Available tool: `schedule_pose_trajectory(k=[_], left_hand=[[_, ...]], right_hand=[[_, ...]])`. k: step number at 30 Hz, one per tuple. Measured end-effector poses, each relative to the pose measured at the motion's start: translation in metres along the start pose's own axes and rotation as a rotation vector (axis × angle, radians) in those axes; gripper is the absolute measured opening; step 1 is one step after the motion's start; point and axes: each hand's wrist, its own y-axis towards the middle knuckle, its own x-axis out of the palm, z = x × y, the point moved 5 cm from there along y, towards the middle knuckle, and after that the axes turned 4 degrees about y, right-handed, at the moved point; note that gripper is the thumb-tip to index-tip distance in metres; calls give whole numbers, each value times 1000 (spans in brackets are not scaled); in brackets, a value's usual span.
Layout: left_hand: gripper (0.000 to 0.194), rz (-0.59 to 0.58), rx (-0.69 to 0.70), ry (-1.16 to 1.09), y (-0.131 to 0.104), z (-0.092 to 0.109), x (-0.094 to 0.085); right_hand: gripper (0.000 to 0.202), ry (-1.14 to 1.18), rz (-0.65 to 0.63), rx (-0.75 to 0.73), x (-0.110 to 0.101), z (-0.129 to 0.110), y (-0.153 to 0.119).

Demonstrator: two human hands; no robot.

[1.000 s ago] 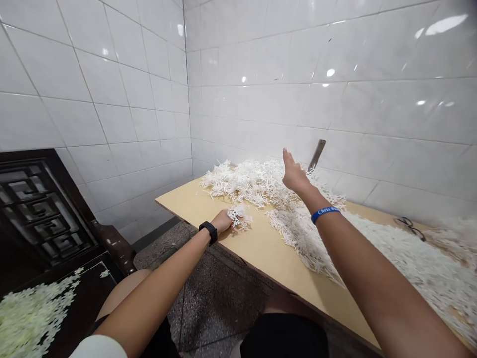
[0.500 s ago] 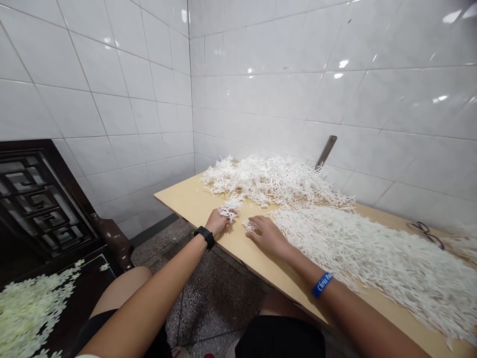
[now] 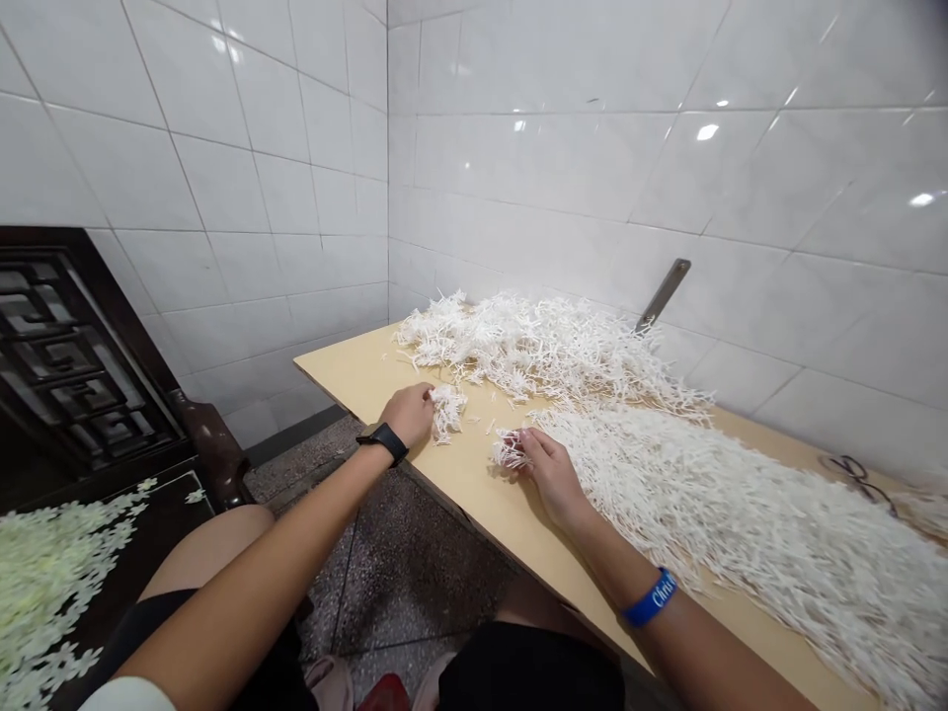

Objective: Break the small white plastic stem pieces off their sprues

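Observation:
My left hand point(image 3: 410, 415), with a black watch on its wrist, is closed in a pinch at the edge of a small white clump point(image 3: 447, 411) of thin branching strands. My right hand point(image 3: 554, 472), below a blue wristband, pinches another little bunch of white strands point(image 3: 509, 451) just above the board. Behind both hands lies a tangled heap of white strands point(image 3: 548, 346). To the right spreads a flatter, more evenly laid mass of white strands point(image 3: 748, 513). A few loose bits lie between the hands.
The tan board point(image 3: 348, 370) meets a tiled wall point(image 3: 533, 197). A metal strip point(image 3: 665, 294) leans there behind the heap. Black-handled scissors point(image 3: 859, 474) lie at the right. At left, a dark carved wooden chair point(image 3: 207, 444) bears pale yellow-green flower-shaped pieces point(image 3: 51, 583).
My left hand has shifted left and up with its clump. My right hand, spread over strands before, now pinches a bunch. The camera view has tilted slightly down.

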Motion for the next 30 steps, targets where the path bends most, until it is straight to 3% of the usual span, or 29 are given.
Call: schedule_pose_trajectory(k=[2, 4, 7, 10, 13, 18, 23, 27, 30], left_hand=[[16, 90, 64, 23, -19, 13, -5], [18, 140, 183, 13, -45, 31, 2], [21, -94, 253, -87, -75, 50, 36], [21, -254, 215, -144, -82, 57, 63], [15, -355, 160, -233, -77, 56, 76], [9, -648, 137, -404, -83, 58, 90], [18, -615, 74, -401, -84, 57, 88], [20, -562, -16, -433, -82, 55, 90], [19, -420, -118, -494, -78, 49, 87]], right_hand=[[37, 12, 18, 1, 0, 1, 1], [35, 46, 50, 0, -1, 2, 0], [34, 114, 65, 22, -2, 4, -2], [33, 155, 19, 68, -4, 4, -11], [32, 100, -55, 128, -9, 0, -26], [39, -229, -138, 201, -22, -7, -47], [59, -412, -248, 129, -24, -11, -49], [59, -412, -200, 78, -27, -15, -50], [57, -415, -141, 20, -30, -22, -55]])
